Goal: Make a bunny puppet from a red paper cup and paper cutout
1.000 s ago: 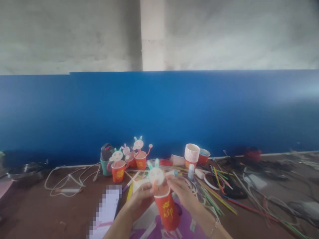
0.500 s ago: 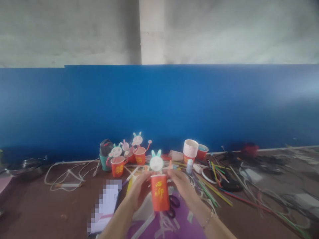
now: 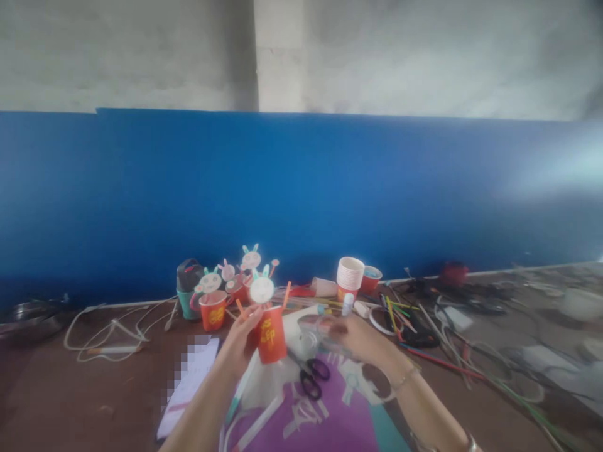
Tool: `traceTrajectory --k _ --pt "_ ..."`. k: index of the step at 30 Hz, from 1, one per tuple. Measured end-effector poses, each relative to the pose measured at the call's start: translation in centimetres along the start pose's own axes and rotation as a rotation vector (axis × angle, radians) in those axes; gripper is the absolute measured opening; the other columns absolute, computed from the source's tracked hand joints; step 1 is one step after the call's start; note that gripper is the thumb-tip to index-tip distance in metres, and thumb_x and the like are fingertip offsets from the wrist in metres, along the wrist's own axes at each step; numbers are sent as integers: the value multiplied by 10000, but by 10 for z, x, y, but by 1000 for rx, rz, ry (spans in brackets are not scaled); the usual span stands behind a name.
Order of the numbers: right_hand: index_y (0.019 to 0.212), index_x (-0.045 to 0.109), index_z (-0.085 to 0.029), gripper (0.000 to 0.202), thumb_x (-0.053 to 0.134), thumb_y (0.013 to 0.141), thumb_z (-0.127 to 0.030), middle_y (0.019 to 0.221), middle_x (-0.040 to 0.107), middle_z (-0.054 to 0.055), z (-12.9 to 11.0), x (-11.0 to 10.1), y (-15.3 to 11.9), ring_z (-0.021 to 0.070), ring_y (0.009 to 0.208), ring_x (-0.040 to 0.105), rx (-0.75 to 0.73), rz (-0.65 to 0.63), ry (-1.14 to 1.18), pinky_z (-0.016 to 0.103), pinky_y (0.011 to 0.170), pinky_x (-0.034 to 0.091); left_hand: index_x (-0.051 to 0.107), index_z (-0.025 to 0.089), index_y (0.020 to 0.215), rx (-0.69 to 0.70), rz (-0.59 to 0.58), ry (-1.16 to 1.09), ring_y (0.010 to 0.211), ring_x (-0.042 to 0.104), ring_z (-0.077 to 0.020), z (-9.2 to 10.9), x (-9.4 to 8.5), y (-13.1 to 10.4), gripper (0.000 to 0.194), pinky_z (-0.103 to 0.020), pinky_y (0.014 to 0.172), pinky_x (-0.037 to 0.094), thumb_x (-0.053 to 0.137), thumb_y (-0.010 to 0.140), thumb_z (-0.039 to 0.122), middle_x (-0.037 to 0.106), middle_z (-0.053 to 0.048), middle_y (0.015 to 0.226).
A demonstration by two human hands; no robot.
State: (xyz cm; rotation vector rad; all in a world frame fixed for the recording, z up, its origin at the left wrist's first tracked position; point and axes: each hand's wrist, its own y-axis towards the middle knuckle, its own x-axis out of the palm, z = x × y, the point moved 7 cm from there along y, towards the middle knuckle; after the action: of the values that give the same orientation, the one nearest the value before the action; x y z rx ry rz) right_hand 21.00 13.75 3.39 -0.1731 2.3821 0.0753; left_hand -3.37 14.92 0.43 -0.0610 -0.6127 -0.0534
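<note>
My left hand (image 3: 242, 336) is closed round the left side of a red paper cup (image 3: 272, 339) with yellow lettering. A white rabbit face with green ears (image 3: 262, 289) rises from its rim, and orange straws stick out at both sides. My right hand (image 3: 346, 333) is off the cup, over the clutter to its right, by a clear roll of tape (image 3: 309, 342); its fingers are blurred, so their grip does not show. Black-handled scissors (image 3: 313, 378) lie below, between the hands, on purple sheets (image 3: 339, 414).
Red cups with rabbit faces (image 3: 213, 312) stand at the back left near a teal container (image 3: 188, 304). Stacked paper cups (image 3: 350, 276) stand at the back. Colored straws (image 3: 438, 364) and cables lie right. A phone-like object (image 3: 188, 392), partly pixelated, lies left.
The cup has moved left and tilted slightly, still in my left hand. My right hand has let go of it and moved right. More of the scissors and purple sheets shows.
</note>
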Motion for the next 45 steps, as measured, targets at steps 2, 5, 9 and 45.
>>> traceTrajectory --k 2,5,9,45 --pt "552 673 -186 173 606 702 -238 496 603 12 7 -2 -4 144 519 533 24 -76 -215 244 514 371 642 179 928 28 21 2 689 644 -140 6 1 -3 397 -216 613 476 838 622 340 696 -9 819" --pt "444 608 -181 180 576 598 -93 444 566 6 14 0 -7 143 486 529 42 -144 -377 245 502 354 638 185 915 35 26 10 661 644 -132 13 3 -6 402 -208 593 469 847 597 317 699 2 797" --pt "407 591 -174 184 559 541 -52 387 535 -1 16 9 -8 147 395 514 84 -223 -384 253 471 361 621 180 910 33 47 29 674 653 -137 22 -1 -4 455 -205 603 472 871 550 300 696 2 783" --pt "963 639 -186 301 554 695 -79 917 692 74 -13 14 -3 220 839 630 -116 69 -373 262 689 379 657 167 876 17 -9 336 776 607 -165 29 2 -7 383 -247 675 430 814 619 404 669 -28 856"
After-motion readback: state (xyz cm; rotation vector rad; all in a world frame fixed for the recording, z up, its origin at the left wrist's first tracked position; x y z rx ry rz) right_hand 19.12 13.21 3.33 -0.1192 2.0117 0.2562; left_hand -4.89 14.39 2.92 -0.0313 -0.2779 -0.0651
